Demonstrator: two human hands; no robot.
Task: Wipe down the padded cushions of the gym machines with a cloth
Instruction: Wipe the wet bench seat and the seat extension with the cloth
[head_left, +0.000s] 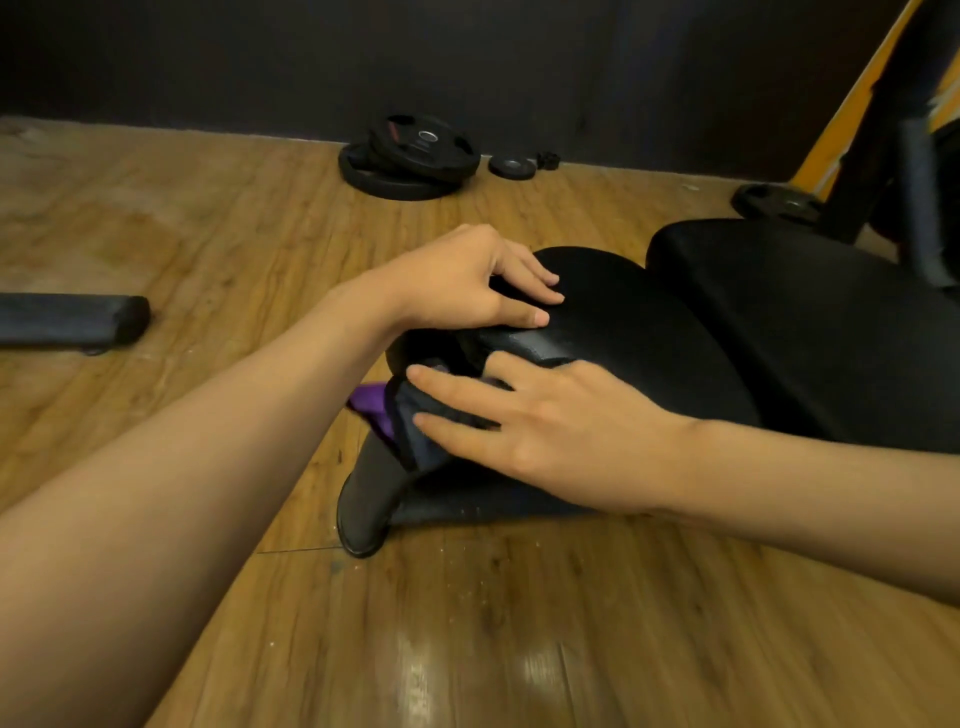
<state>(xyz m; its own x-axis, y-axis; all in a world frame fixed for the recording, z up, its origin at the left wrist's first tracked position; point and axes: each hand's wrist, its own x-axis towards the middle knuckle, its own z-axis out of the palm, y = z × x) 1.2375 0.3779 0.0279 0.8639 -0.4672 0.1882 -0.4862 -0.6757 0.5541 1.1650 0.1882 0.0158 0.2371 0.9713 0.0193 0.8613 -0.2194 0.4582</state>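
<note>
A black roller cushion (623, 322) of a gym machine lies low over the wooden floor. My left hand (467, 280) rests on top of its near end, fingertips and thumb touching the padding. My right hand (524, 415) presses a dark cloth (415, 441) with a purple part (371, 410) against the end face of the roller, its fingers spread and fairly straight. Much of the cloth is hidden under that hand. A second black cushion (789, 312), wide and flat, sits just behind the roller.
Black weight plates (410, 156) are stacked by the dark wall, with a small plate (511, 166) beside them and another plate (779, 202) at the right. A padded bar (72, 319) lies on the floor at left. A yellow and black machine frame (857, 104) rises at right. The machine's black foot (363, 499) sits below the cloth.
</note>
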